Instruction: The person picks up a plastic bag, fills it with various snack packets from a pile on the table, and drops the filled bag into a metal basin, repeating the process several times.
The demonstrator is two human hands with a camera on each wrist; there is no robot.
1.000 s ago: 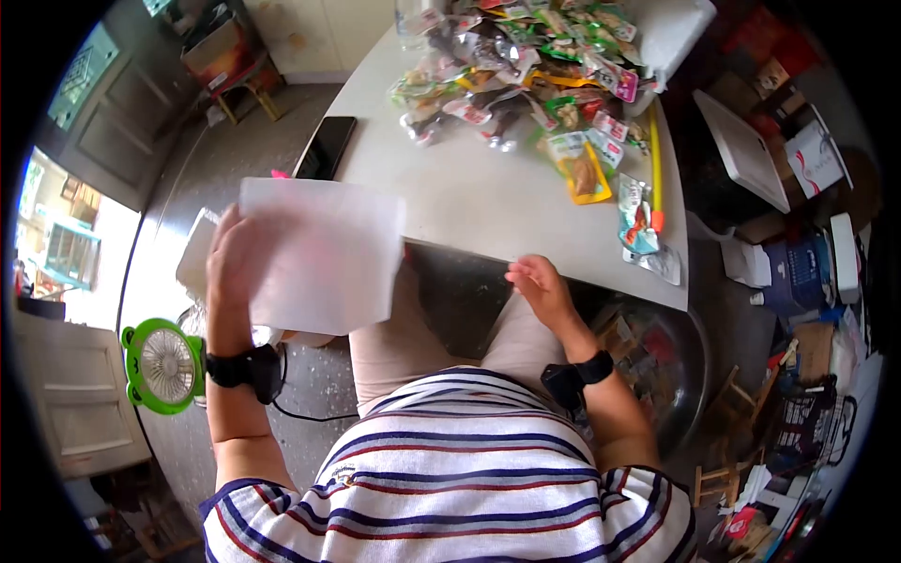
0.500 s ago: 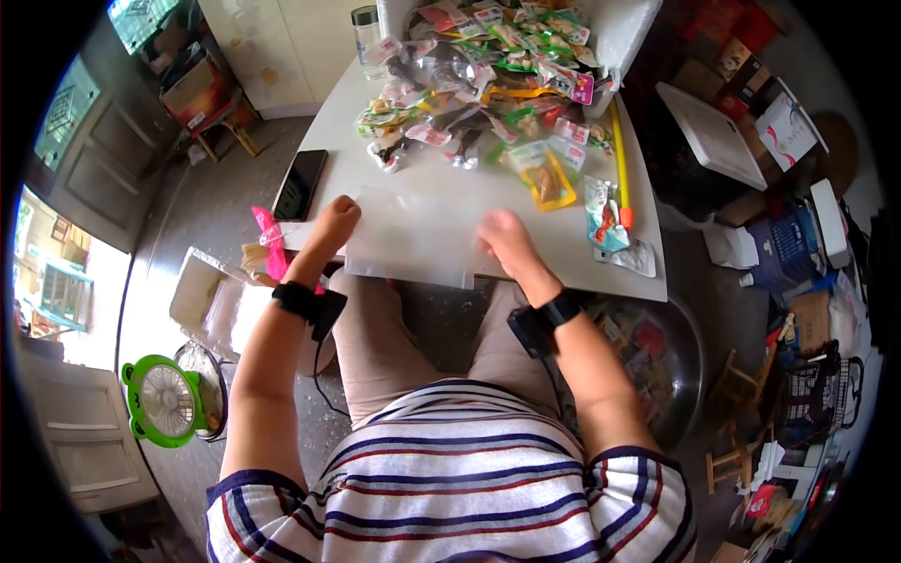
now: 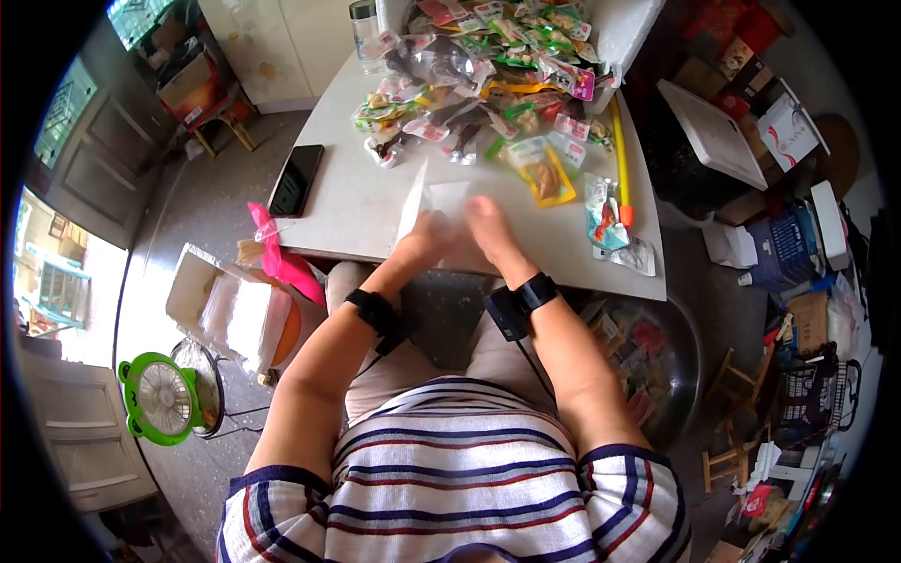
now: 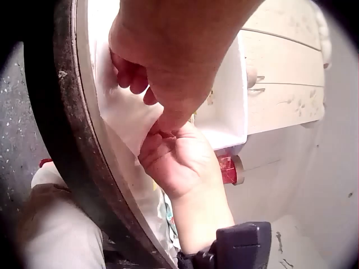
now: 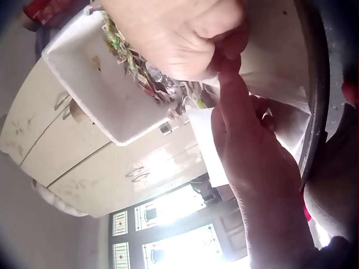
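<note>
A translucent white plastic bag (image 3: pixel 413 202) stands up between both hands over the table's near edge. My left hand (image 3: pixel 424 240) grips its lower part with curled fingers; in the left wrist view the left hand (image 4: pixel 168 61) has the bag's sheet (image 4: pixel 126 115) beneath its fingers. Against it, my right hand (image 3: pixel 490 230) pinches the bag, its fingertips meeting the left thumb. The right wrist view shows the right hand (image 5: pixel 179 36) curled above the left hand (image 5: pixel 249 129), with a white flap (image 5: pixel 207 145) of the bag sticking out beside them. The fingertips are partly hidden.
Snack packets (image 3: pixel 460 70) are heaped at the table's back, by a white foam box (image 3: pixel 638 33). A phone (image 3: pixel 297 180) lies left, a yellow stick (image 3: pixel 620 159) right. Below stand a box of bags (image 3: pixel 230 314), a green fan (image 3: pixel 161 399) and a metal basin (image 3: pixel 690 375).
The bag went from beside the left leg to over the table and is now folded up between the hands. The left hand moved right, and the right hand came up to meet it.
</note>
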